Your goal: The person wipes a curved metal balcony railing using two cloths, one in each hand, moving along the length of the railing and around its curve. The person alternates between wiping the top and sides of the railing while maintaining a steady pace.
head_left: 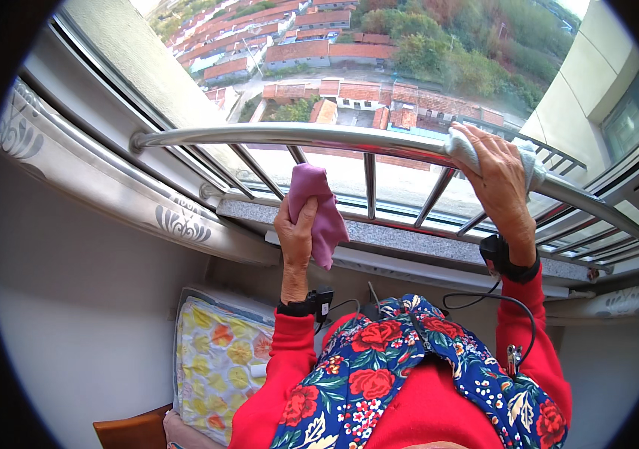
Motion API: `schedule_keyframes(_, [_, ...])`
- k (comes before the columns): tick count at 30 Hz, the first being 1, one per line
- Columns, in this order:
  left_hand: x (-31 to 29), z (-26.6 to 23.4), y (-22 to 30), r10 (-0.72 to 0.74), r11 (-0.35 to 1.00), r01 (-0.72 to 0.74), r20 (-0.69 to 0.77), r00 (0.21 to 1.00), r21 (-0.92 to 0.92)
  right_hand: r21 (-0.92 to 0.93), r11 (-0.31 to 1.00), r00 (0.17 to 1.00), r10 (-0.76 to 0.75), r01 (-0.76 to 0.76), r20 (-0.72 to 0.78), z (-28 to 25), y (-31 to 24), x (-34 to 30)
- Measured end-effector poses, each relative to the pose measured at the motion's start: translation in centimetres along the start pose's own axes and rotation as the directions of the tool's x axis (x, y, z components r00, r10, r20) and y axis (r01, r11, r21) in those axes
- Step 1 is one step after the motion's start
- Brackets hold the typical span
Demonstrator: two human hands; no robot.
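Observation:
My left hand is closed round a folded pink-purple cloth, whose loose end hangs down. It is held just on the near side of the upright bars. To the right, my right hand presses a pale grey-white cloth over the top rail of the shiny metal window guard. The cloth wraps partly round the rail and sticks out on both sides of my fingers. Beneath the guard runs a speckled grey stone sill.
Past the window glass, red-roofed houses lie far below. Patterned curtains hang at the left. A flower-printed bed cover is low on the left, near a brown wooden board. A black cable loops by my right forearm.

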State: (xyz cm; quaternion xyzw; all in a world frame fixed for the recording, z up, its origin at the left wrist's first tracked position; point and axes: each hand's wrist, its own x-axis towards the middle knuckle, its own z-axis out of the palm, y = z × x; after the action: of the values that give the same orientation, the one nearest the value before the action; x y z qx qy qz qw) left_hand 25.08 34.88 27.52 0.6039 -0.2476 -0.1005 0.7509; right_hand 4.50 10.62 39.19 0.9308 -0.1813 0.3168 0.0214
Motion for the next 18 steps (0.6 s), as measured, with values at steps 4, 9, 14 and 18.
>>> schedule_keyframes(4, [1.0,-0.7,0.2,-0.053,0.992,0.044,-0.073,0.996,-0.117,-0.105,0.99,0.993,0.088,-0.096,-0.08,-1.1,1.9,-1.6])
schedule_keyframes(9, [0.6,0.5,0.0,-0.11,0.979,0.083,-0.137,0.985,-0.185,-0.122,0.99,0.992,0.057,-0.07,-0.108,-0.7,1.4,-1.7])
schedule_keyframes(14, [-0.7,1.8,0.0,-0.072,0.997,0.069,-0.143,0.987,-0.03,-0.068,0.998,0.998,-0.02,0.016,-0.064,0.0,-0.6,-0.5])
schedule_keyframes(18, [-1.1,1.6,0.1,-0.058,0.998,0.051,-0.212,0.976,-0.035,-0.041,0.998,0.998,-0.052,0.051,-0.032,0.6,-1.4,-0.2])
